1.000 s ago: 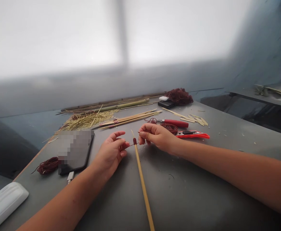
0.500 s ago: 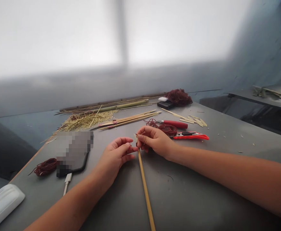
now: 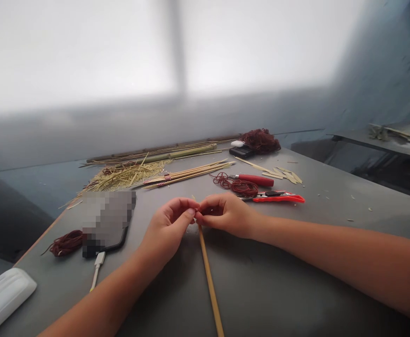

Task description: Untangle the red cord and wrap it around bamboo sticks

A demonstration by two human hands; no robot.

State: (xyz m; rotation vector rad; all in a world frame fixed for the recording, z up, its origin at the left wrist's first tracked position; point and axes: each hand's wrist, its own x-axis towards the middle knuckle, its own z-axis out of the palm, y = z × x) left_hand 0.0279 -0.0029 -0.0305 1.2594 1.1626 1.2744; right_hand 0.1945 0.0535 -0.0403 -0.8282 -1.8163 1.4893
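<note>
A thin bamboo stick runs from the front of the table up to my two hands, its split tip showing just beyond the fingers. My right hand is closed in a pinch around the stick near that far end. Meeting it from the other side, my left hand has thumb and index finger pressed together. A trace of reddish-brown cord appears between the fingertips; most of what they grip is hidden. Just past my right hand lie a bundle of brown cord, a red-handled tool and a red utility knife.
A phone with a white cable lies left, beside a brown cord coil. Behind are bamboo shavings, several bound sticks and a cord heap. A white case sits front left; bamboo strips lie right.
My left hand has closed from loosely spread fingers into a pinch and moved against my right fingertips. My right hand has dropped slightly, and the stick's far end has shifted a little left.
</note>
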